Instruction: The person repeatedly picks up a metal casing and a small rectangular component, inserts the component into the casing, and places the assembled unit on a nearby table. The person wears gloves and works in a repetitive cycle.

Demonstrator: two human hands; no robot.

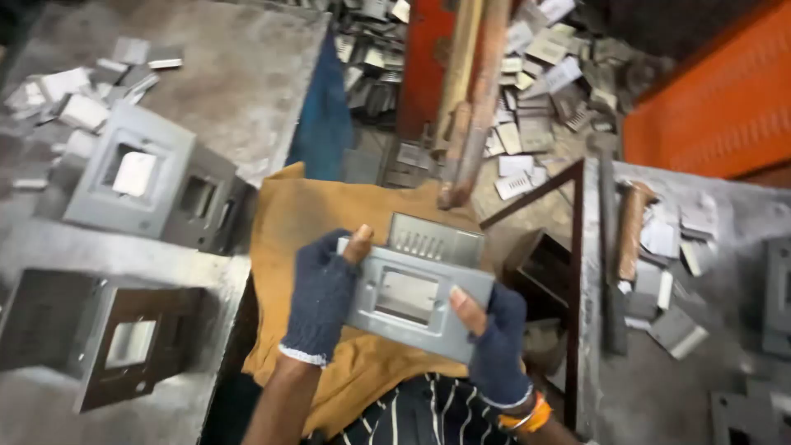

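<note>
I log one grey metal plate (412, 301) with a rectangular window, above the ochre cloth (305, 222), my left hand (321, 297) and right hand (494, 334) each with grip closed on its ends, stamped boxes (144, 177) left of the cloth on the counter (239, 74).

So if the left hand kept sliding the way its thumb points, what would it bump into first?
Probably the slotted metal piece just behind the grey metal plate the left hand grips, though depth is hard to judge.
</note>
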